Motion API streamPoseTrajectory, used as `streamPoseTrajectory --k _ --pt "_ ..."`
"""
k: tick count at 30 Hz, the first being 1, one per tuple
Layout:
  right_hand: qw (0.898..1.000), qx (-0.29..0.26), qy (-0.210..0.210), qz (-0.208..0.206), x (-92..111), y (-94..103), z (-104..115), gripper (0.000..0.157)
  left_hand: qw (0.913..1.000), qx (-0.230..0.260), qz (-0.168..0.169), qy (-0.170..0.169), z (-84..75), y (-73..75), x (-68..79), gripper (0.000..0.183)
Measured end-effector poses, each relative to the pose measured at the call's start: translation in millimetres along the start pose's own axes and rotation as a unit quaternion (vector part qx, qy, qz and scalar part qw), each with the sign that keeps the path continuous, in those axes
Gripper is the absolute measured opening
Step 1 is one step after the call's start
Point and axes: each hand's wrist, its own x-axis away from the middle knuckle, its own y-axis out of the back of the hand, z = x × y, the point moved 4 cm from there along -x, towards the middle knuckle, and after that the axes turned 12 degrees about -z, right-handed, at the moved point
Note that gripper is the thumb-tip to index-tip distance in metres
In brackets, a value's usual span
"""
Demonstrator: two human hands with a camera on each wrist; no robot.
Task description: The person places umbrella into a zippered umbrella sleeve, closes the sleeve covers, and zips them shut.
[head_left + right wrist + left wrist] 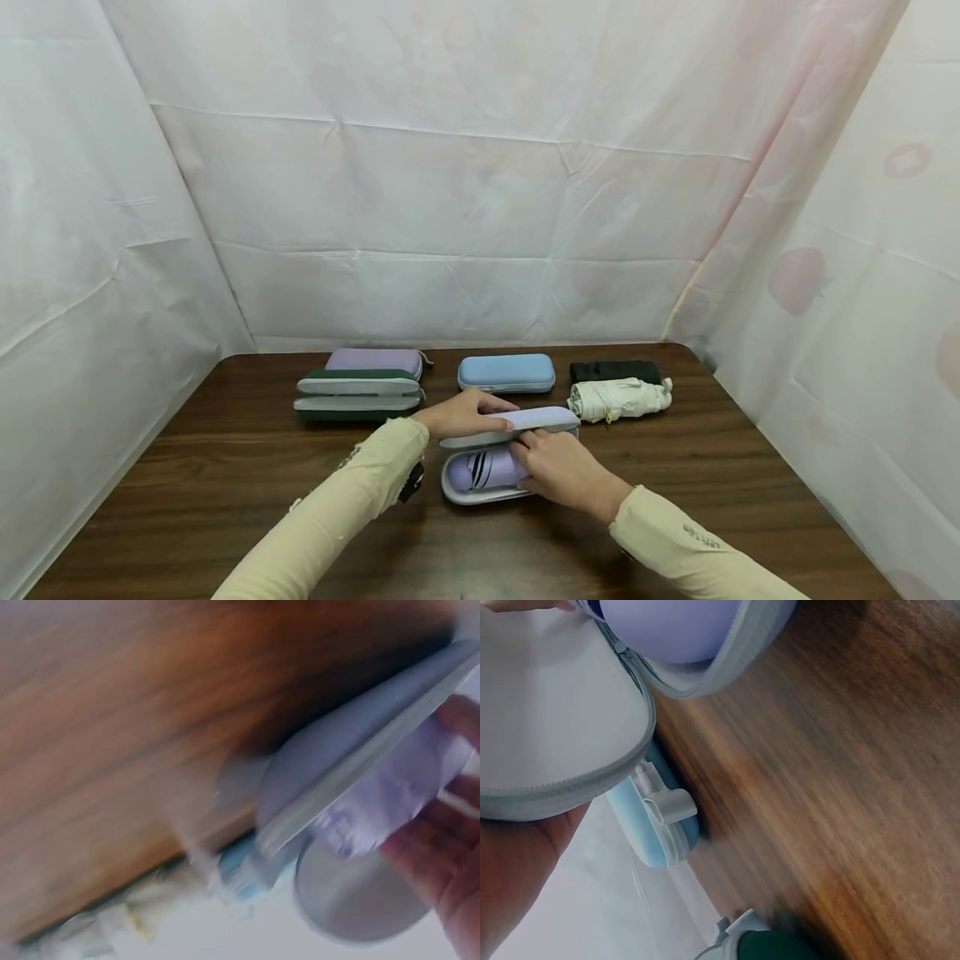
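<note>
A lavender zip case (468, 497) lies open at the near middle of the table, its lid (543, 418) raised at the back. Inside rests a folded lilac umbrella (491, 468) with dark stripes; its rounded end also shows in the left wrist view. My left hand (461, 414) holds the lid from its outer side, and the pale lining (555, 705) faces the left wrist camera. My right hand (562, 471) grips the umbrella near the right end of the case. In the right wrist view, thumb and fingers lie on either side of its lilac fabric (397, 787).
Behind the lavender case stands a closed blue case (506, 372). To the left are a partly open dark green case (358, 404) and a purple case (375, 359). At the back right lie a black folded umbrella (613, 370) and a white one (618, 399). White curtains (450, 208) surround the table.
</note>
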Motion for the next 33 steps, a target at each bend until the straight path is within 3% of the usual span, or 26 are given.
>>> streamPoseTrajectory --k 2,5,7,9,12,15,19,21,25,29,33 --pt "0.998 -0.034 0.038 -0.029 4.4 7.6 -5.1 0.037 1.0000 0.005 0.000 0.004 0.3 -1.8 0.3 0.045" --pt "0.986 -0.079 0.091 -0.112 12.5 26.8 -17.2 0.023 1.0000 0.003 -0.003 -0.006 -0.8 -4.0 0.5 0.046" --pt "0.977 -0.104 0.092 -0.165 16.2 38.7 -29.0 0.019 0.9998 -0.009 -0.004 -0.018 -1.7 -5.5 1.5 0.047" --pt "0.973 -0.133 0.058 -0.182 17.7 43.9 -42.7 0.019 0.9991 -0.031 -0.012 -0.027 -2.0 -5.8 3.2 0.047" --pt "0.970 -0.203 -0.026 -0.135 18.4 38.5 -61.0 0.024 0.9968 -0.070 -0.025 -0.029 -2.1 -7.2 7.2 0.049" --pt "0.950 -0.292 -0.091 -0.059 21.7 24.2 -70.3 0.034 0.9943 -0.095 -0.038 -0.031 -3.9 -10.4 11.2 0.052" --pt "0.917 -0.382 -0.108 -0.021 26.1 10.6 -71.0 0.035 0.9904 -0.124 -0.049 -0.036 -6.9 -18.1 16.9 0.056" --pt "0.913 -0.396 -0.098 -0.029 27.5 7.6 -69.8 0.033 0.9871 -0.144 -0.057 -0.039 -8.7 -21.8 19.9 0.058" --pt "0.914 -0.394 -0.088 -0.028 28.0 4.8 -66.7 0.035 0.9777 -0.183 -0.084 -0.059 -10.5 -28.4 24.5 0.060" --pt "0.925 -0.371 -0.074 -0.013 27.8 1.1 -63.8 0.041 0.9676 -0.211 -0.112 -0.081 -10.6 -34.0 27.8 0.058" --pt "0.930 -0.358 -0.082 0.002 28.2 0.3 -61.4 0.042 0.9594 -0.238 -0.123 -0.087 -12.8 -36.8 30.7 0.058"
